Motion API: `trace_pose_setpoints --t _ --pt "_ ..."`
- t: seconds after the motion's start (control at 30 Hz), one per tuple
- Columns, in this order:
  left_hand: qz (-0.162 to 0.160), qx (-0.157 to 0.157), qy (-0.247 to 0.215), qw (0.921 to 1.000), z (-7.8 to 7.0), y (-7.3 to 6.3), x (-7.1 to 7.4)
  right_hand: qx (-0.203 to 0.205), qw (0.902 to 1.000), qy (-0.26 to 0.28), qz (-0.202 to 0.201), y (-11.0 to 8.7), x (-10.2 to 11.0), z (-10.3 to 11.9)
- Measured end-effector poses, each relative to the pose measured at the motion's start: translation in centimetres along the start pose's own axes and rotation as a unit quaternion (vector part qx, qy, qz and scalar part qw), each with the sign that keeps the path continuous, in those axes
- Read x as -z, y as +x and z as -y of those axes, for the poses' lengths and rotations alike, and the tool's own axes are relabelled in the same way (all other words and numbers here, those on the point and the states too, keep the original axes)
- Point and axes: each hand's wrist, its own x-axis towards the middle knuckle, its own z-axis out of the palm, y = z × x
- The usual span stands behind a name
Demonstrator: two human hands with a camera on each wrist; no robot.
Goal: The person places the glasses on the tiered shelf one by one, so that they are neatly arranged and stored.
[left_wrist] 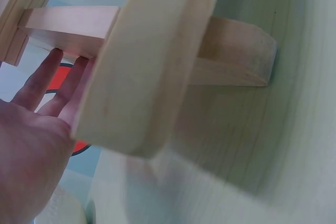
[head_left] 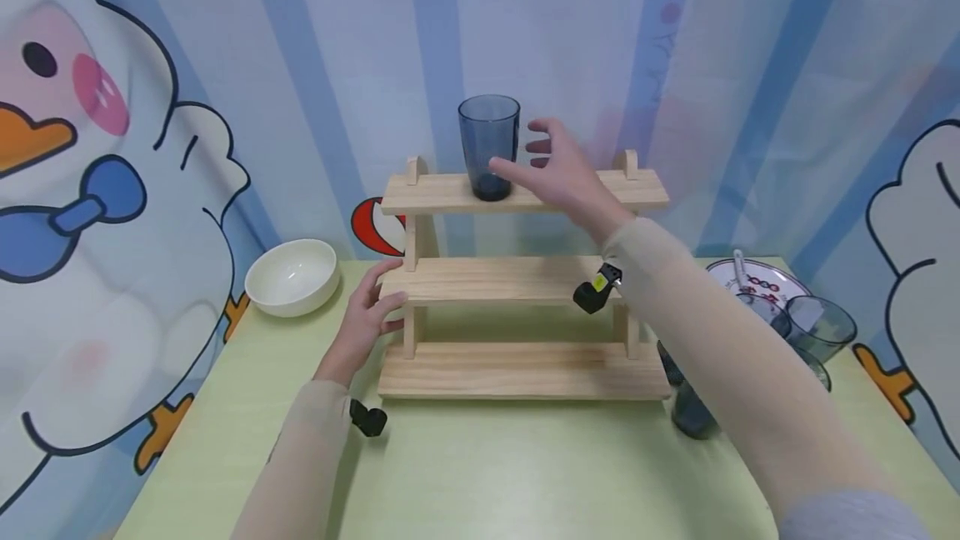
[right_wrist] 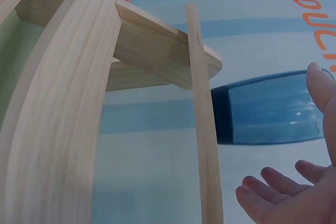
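We saw 1 blue glass (head_left: 486, 140) upright atop the rack (head_left: 525, 372), our right hand (head_left: 564, 173) spread beside it (contact unclear) and our left hand (head_left: 365, 315) straight-fingered against the rack; 1 placement seemed done, the glasses at right (head_left: 693, 413) pending.

Bright, diffuse light cast soft shadows on the table (head_left: 487, 473) before the wooden shelf (head_left: 517, 279); the left wrist view looked hazy.
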Motion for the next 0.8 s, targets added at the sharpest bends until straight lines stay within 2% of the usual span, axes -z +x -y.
trace_pose_setpoints --t 0.17,0.27,0.47,0.63,0.8 --pt "0.003 -0.002 0.002 1.0 0.0 0.0 -0.1 0.015 0.9999 0.003 0.008 -1.3 1.7 -1.3" --pt "0.004 0.0 0.004 1.0 -0.1 0.0 -0.1 0.027 0.9995 -0.014 0.009 -2.2 2.6 -2.1" --pt "-0.001 0.002 0.007 1.0 0.0 -0.1 -0.1 0.076 0.9964 -0.034 0.009 -4.0 4.4 -3.4" --pt "-0.002 0.008 0.005 1.0 0.1 -0.2 -0.1 0.101 0.9947 -0.012 0.016 -5.5 6.0 -4.5" --pt "-0.001 0.008 0.006 0.9999 0.0 -0.1 -0.2 0.105 0.9944 0.004 0.009 -7.2 7.9 -5.8"
